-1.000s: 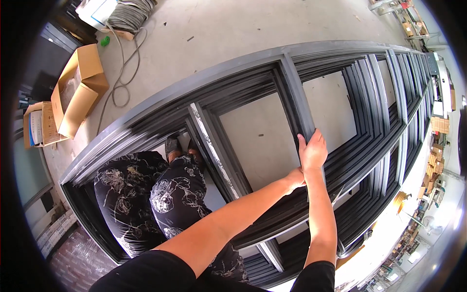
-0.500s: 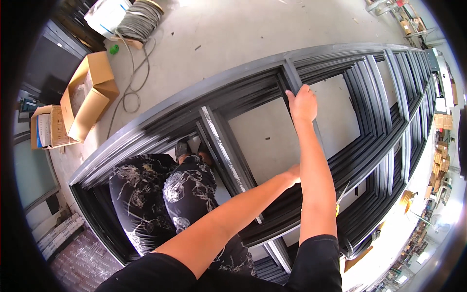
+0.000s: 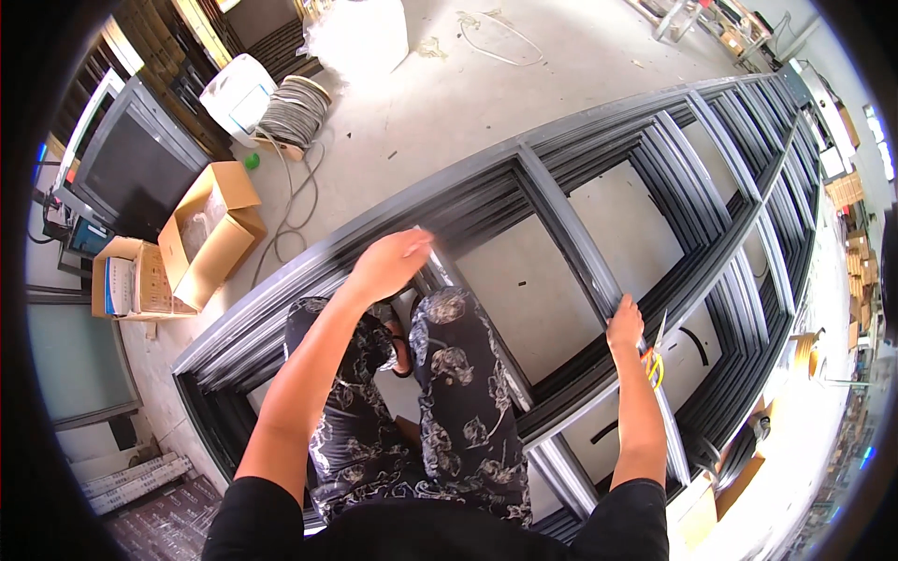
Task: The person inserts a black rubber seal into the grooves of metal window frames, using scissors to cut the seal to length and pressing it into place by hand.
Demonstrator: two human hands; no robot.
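Note:
A stack of dark grey metal frames (image 3: 482, 178) with crossbars lies low before me. My right hand (image 3: 625, 323) is closed round the near end of a crossbar (image 3: 571, 224), where it meets the long middle rail. Scissors with yellow handles (image 3: 655, 366) lie just right of that hand. Over another crossbar (image 3: 443, 269), further left, hangs my left hand (image 3: 391, 266). Its fingers are smeared by motion, and whether they touch the bar is unclear. My legs in dark patterned trousers (image 3: 454, 365) stand inside the left opening of the frames.
Open cardboard boxes (image 3: 210, 238) stand on the floor at left, near a cable reel (image 3: 292, 114) whose loose cable (image 3: 297, 201) runs toward the frames. A dark flat panel (image 3: 136, 154) leans behind them. Wrapped bundles (image 3: 154, 519) lie at lower left.
My left hand has swung left, from near the middle rail to above the left crossbar. My right hand has come nearer along its crossbar. The view has shifted, showing more floor behind.

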